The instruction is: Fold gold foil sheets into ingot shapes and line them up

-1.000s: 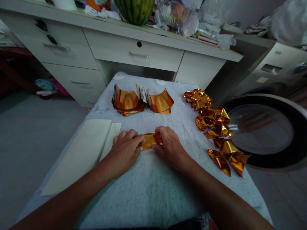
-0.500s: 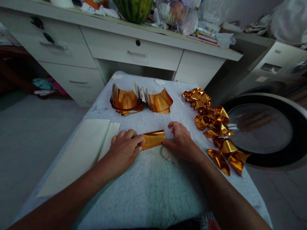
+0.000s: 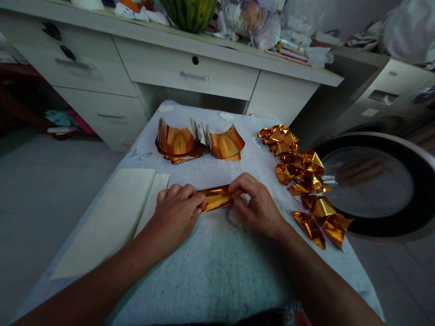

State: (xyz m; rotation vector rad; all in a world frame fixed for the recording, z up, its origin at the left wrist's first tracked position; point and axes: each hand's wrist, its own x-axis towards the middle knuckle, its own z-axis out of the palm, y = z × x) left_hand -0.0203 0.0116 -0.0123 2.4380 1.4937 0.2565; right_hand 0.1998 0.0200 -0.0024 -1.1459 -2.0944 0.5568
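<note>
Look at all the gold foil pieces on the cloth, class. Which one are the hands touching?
The flat strip, with the left hand at one end and the right hand at the other; the curved sheets and folded pieces are untouched.

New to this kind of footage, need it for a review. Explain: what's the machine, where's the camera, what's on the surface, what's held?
There is no machine doing the work: these are a person's two bare hands. The view comes from one camera worn on the head, looking forward and down.

The left hand holds one end of a shiny gold strip on a cloth-covered table. The right hand has its fingers at the other end; how firmly they grip is unclear.

Beyond the hands stand two stacks of curved gold sheets. To the left lie pale flat sheets, and to the right a row of folded gold pieces. A watermelon sits on the counter behind.
</note>
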